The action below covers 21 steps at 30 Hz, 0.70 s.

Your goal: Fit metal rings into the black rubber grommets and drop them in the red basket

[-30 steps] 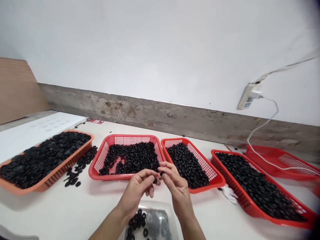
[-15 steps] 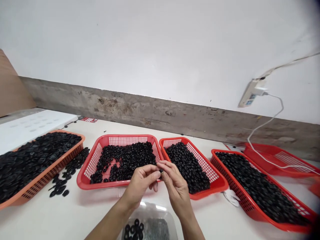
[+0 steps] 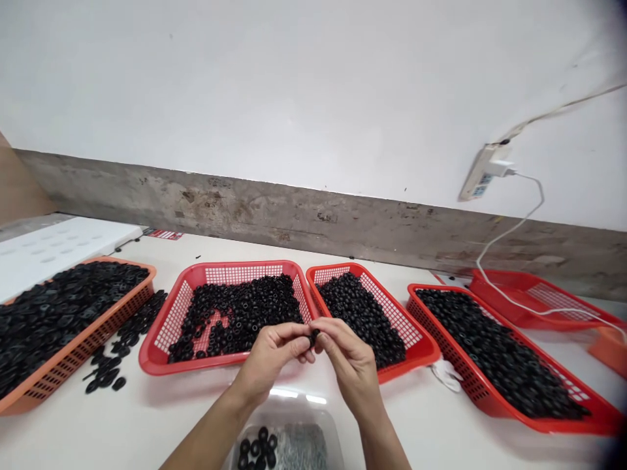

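Over the far edge of the clear tub (image 3: 334, 436), I see the left hand (image 3: 268, 358) and right hand (image 3: 353, 363), fingertips pinched together, gripping a small black piece (image 3: 314, 337). Bare worktop (image 3: 191, 414) flanks the tub; beyond it, the pink basket (image 3: 161, 326) and red basket (image 3: 422, 354) leave hardly any gap.

The left hand (image 3: 274, 356) and right hand (image 3: 353, 362) are bare, with slim fingers (image 3: 335, 328). Each wrist (image 3: 240, 395) is narrow, widening into a smooth, uncovered forearm (image 3: 206, 432); finer detail is too small to tell.
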{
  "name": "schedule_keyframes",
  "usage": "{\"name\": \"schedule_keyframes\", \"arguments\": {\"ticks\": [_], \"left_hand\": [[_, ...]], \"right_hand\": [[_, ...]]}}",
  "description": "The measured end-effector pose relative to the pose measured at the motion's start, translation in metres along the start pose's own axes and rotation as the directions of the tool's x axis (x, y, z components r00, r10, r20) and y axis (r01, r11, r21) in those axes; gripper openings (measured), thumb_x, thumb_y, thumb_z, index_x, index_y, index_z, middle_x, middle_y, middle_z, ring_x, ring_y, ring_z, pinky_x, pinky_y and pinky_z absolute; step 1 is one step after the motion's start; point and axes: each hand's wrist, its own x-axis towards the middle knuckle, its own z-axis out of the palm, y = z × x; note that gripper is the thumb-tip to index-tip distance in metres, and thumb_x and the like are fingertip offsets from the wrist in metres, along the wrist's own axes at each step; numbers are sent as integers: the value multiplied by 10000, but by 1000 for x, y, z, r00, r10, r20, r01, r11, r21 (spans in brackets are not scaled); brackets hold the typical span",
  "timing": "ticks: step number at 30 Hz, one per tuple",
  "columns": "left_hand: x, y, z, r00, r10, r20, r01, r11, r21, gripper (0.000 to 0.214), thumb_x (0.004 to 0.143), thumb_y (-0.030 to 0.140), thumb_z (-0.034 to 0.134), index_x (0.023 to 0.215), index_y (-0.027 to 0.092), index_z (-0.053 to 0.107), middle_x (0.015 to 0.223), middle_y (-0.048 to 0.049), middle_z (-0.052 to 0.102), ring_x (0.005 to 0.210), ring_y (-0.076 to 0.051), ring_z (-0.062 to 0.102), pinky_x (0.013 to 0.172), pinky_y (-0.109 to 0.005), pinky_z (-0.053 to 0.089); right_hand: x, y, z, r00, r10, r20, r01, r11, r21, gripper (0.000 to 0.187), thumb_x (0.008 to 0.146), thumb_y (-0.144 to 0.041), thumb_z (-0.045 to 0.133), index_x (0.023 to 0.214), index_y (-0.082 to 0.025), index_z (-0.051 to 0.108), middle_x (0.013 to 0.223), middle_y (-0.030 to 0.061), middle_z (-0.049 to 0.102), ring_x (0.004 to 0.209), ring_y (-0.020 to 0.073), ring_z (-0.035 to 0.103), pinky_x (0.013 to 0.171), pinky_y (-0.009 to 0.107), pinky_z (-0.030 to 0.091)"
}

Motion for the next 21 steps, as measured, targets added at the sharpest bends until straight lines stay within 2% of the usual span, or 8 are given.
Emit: {"name": "schedule_keyframes", "arguments": {"ticks": [3,7,11,17,21], "left_hand": [[2,-1,0,1000,-12,-10,11,1000,-5,257,803,283,739,1011,133,758,796,-64,728,732,-137,644,726,-253,485],[3,-1,1,999,-6,-44,4,999,-36,373,814,303,741,1161,184,669,885,-29,698,754,-129,656,750,-259,489],[2,-2,3,1000,3,-29,-4,999,-51,438,826,305,734,1227,206,588,898,-11,673,765,-121,644,753,-253,479],[2,-3,5,998,-20,-64,15,997,-76,462,806,294,750,1219,172,583,830,-1,669,692,-94,598,689,-222,430],[3,-2,5,995,-52,-89,42,992,-118,477,794,298,762,1217,152,597,783,1,659,662,-84,555,672,-215,404]], "right_hand": [[1,3,-2,998,39,-44,-36,998,57,178,951,-246,590,1028,-284,745,1030,41,676,747,126,647,676,242,557],[2,5,-4,995,77,-63,-76,997,16,181,945,-276,600,1032,-285,758,1072,59,679,889,168,661,786,283,560],[1,8,-3,994,109,-28,-109,994,2,192,947,-291,602,1056,-300,760,1072,57,683,996,186,652,874,306,544],[1,8,0,997,82,2,-82,996,-44,220,958,-277,588,1107,-309,746,1052,53,692,1030,189,649,900,311,541],[0,5,0,1000,-16,23,20,978,-209,275,983,-244,532,1195,-298,700,1089,65,671,1026,186,651,865,301,549]]}}
